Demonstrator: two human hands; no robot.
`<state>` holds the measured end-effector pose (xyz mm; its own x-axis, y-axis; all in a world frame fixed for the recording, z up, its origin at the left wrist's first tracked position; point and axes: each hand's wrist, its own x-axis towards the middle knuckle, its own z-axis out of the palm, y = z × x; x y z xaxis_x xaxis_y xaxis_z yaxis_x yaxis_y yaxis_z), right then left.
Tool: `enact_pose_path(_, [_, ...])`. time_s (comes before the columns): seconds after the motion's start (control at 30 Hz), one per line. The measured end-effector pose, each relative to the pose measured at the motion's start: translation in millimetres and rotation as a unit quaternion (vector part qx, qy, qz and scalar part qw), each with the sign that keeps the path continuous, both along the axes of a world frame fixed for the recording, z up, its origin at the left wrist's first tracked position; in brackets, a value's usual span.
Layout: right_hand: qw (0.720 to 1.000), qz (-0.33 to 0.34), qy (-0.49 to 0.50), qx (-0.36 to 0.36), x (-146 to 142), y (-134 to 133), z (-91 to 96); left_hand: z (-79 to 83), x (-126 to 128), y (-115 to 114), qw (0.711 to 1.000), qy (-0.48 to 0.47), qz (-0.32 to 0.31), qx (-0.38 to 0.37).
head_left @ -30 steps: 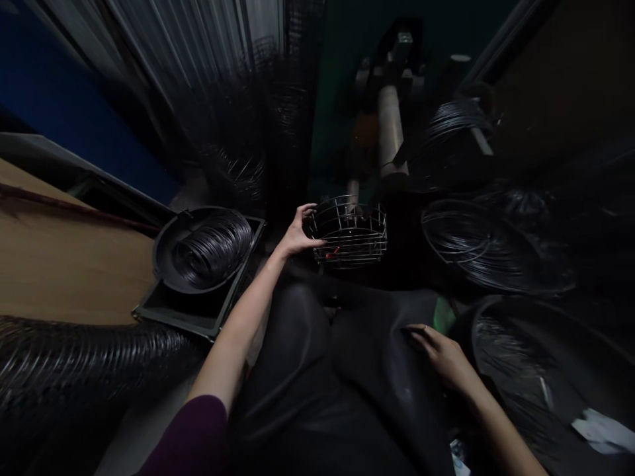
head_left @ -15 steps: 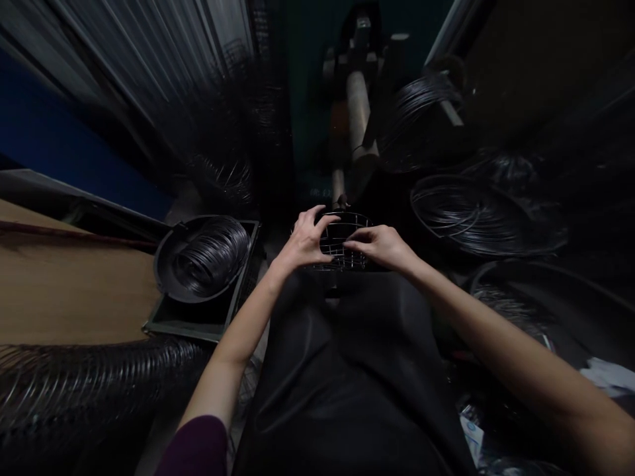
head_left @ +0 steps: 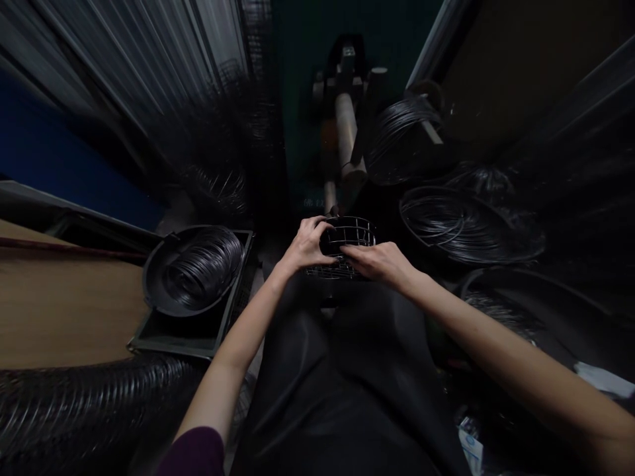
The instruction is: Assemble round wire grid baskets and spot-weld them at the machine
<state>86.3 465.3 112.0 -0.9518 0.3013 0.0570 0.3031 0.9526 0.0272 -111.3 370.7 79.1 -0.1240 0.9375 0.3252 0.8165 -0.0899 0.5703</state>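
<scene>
Here, a wire basket (head_left: pixel 353 229) sits beyond a worker's apron (head_left: pixel 342 377), clasped by a curved left hand (head_left: pixel 303 248); the right hand (head_left: pixel 381 260), nearly straight-fingered, hides its near side, grip unclear. A metal shaft (head_left: pixel 346 129) shows behind; wire coils (head_left: pixel 204 268) flank the basket.

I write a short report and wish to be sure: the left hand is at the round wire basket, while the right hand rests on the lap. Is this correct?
Not quite: the right hand is not on the lap but also at the round wire basket, as the head view shows.
</scene>
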Motion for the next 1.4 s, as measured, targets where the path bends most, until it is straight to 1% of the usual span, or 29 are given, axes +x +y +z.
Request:
enact_pose_path(0.1, [1.0,0.006,-0.023,0.014,-2,4,2.0,0.7,-2,3,1.0,-0.001,0.001,0.004])
enact_pose_path(0.33, [0.999,0.031,-0.001,0.036,-9,10,4.3,0.9,-9,5,1.0,-0.017,0.01,0.01])
enact_pose_path(0.5, [0.998,0.029,-0.012,0.057,-15,14,11.2,4.0,-15,12,1.0,-0.018,0.014,0.019])
enact_pose_path(0.63, [0.999,0.02,-0.017,0.042,-20,16,18.2,6.4,-18,17,1.0,-0.022,0.012,0.017])
enact_pose_path(0.73, [0.999,0.02,-0.022,0.029,-22,17,19.2,7.7,-21,19,0.999,-0.032,0.017,0.006])
enact_pose_path(0.83, [1.0,0.015,-0.007,0.017,-18,18,10.8,9.3,-22,17,0.999,-0.049,0.02,-0.004])
enact_pose_path(0.93, [0.997,0.01,0.072,-0.002,-10,20,-6.1,11.4,-22,16,0.998,-0.059,0.026,-0.009])
enact_pose_path(1.0, [0.99,-0.014,0.138,0.005,-7,22,-17.4,13.0,-23,18,0.997,-0.066,0.031,-0.013])
enact_pose_path(1.07, [0.981,-0.052,0.185,0.019,-7,26,-25.0,14.6,-25,22,0.997,-0.069,0.041,-0.015])
enact_pose_path(1.17, [0.972,-0.089,0.217,0.018,-14,36,-28.2,16.8,-30,31,0.996,-0.066,0.06,-0.017])
enact_pose_path(1.27, [0.968,-0.091,0.233,-0.01,-20,43,-27.2,17.4,-35,38,0.996,-0.065,0.061,-0.015])
enact_pose_path(1.4, [0.963,-0.1,0.241,-0.06,-21,47,-28.2,15.5,-37,41,0.997,-0.058,0.047,-0.006])
